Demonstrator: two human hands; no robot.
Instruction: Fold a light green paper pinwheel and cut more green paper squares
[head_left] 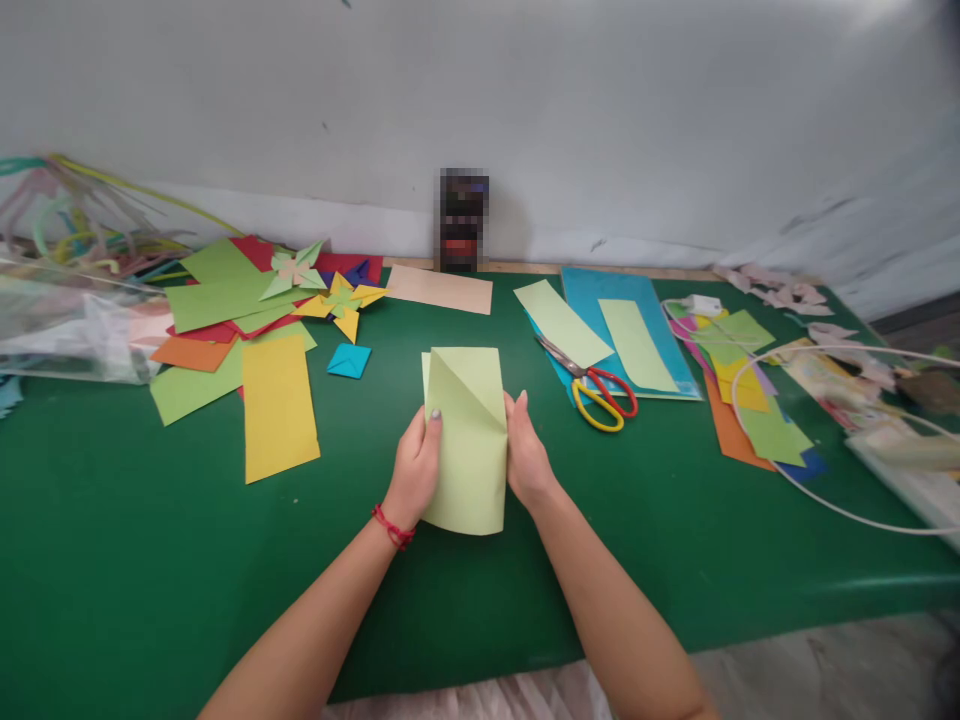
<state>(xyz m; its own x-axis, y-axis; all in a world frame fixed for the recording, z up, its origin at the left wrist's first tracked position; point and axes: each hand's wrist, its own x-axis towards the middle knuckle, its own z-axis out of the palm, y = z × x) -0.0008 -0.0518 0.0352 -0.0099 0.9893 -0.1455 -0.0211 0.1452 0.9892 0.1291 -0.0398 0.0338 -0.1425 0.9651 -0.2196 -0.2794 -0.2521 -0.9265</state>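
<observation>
A pale green sheet of paper is held up over the middle of the table, folded in two layers, with a diagonal crease across its upper part. My left hand grips its left edge, thumb in front and fingers behind. On the opposite edge my right hand holds the paper, its fingers partly hidden behind it. Scissors with one red and one yellow handle lie to the right, partly over a pale green strip. A small blue folded paper square lies to the left.
Coloured sheets, a yellow one among them, and folded paper stars lie at left. A blue packet is behind the scissors. A white cable loops over papers at right. A phone-like pixelated object leans on the wall.
</observation>
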